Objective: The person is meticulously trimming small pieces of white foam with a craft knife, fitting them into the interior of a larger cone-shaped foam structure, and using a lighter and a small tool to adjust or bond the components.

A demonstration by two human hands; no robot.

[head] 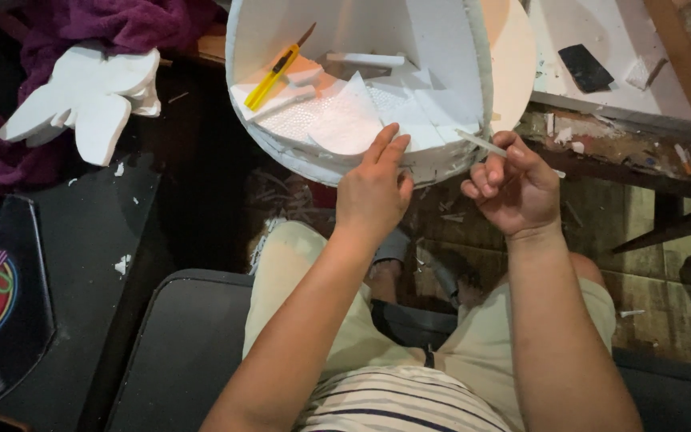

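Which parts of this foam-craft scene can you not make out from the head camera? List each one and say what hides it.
1. White foam drum: its top is cut off by the upper frame edge.
2. Thin white stick in the right hand: its lower end is hidden by the curled fingers.
3. Foam rim under the left hand: covered by the palm.
4. Yellow utility knife: blade too small to judge.
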